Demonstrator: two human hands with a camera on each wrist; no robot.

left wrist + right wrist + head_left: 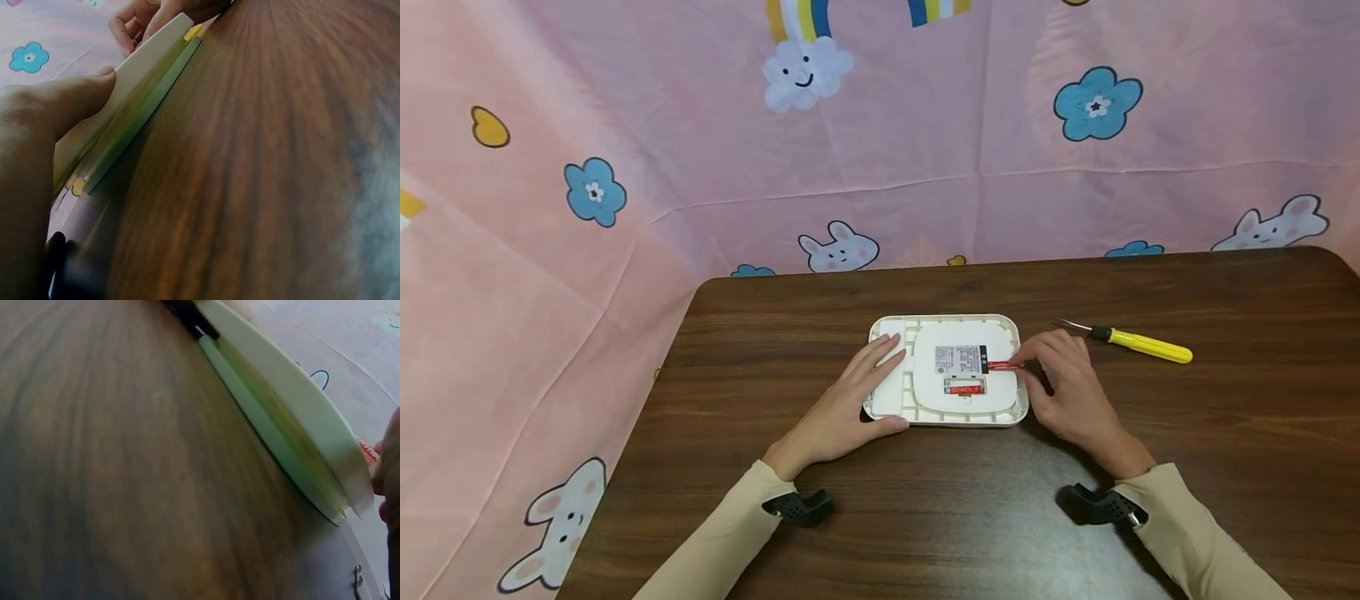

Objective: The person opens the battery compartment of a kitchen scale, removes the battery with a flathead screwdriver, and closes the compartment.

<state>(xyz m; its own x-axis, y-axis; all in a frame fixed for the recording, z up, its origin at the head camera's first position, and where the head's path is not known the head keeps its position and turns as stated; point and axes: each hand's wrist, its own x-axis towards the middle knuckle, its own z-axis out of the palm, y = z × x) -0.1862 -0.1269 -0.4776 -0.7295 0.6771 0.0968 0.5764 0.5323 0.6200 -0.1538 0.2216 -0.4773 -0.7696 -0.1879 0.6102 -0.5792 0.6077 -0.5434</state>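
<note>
A white kitchen scale lies upside down on the table, its ribbed underside and printed label facing up. One red battery sits in its small rectangular compartment. My right hand pinches a second slim red battery over the scale's right part, beside the label; its lettering shows in the right wrist view. My left hand rests on the scale's left end, fingers extended over the underside and the thumb against the near edge. In both wrist views a gap separates the white body from the greenish plate beneath.
A screwdriver with a yellow handle lies on the dark wooden table, right of the scale and beyond my right hand. Behind and to the left hangs a pink patterned cloth. Black straps sit on both wrists.
</note>
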